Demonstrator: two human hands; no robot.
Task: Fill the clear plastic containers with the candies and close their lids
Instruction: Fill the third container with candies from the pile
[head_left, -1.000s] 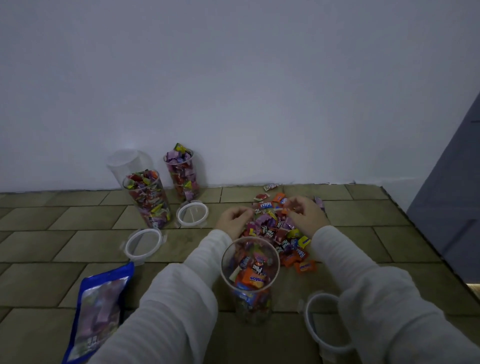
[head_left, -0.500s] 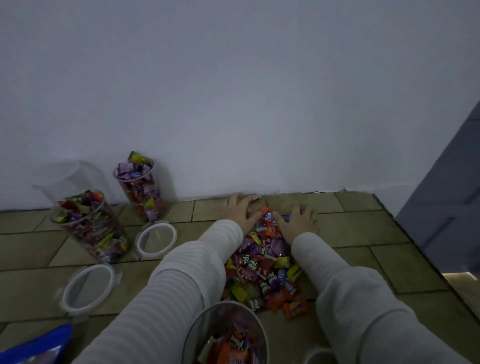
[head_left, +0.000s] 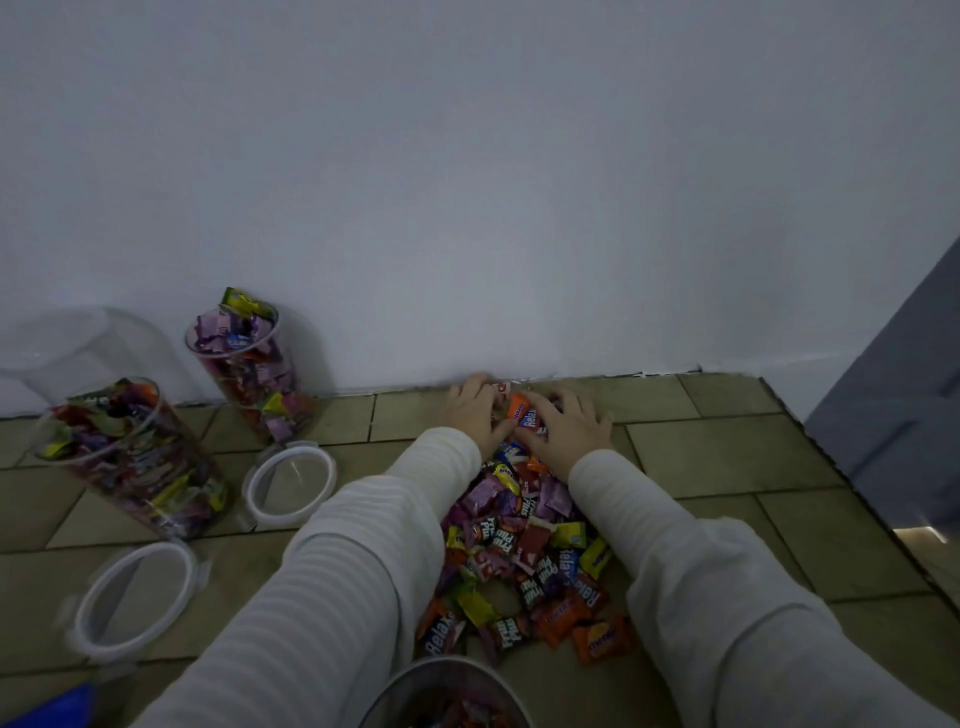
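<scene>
A pile of wrapped candies lies on the tiled floor between my forearms. My left hand and my right hand lie flat on the far end of the pile near the wall, fingers spread, with an orange candy between them. A clear container partly filled with candies shows at the bottom edge, open on top. Two full containers stand at the left: one near the wall, one closer to me. An empty clear container stands behind them.
Two round white-rimmed lids lie on the floor at the left, one near the wall and one nearer. A blue bag corner shows at the bottom left. A white wall runs close behind the pile. A grey panel stands at the right.
Both hands have reached farther from me to the pile's far end by the wall and flattened. The view has dipped forward, so the near container slid to the bottom edge.
</scene>
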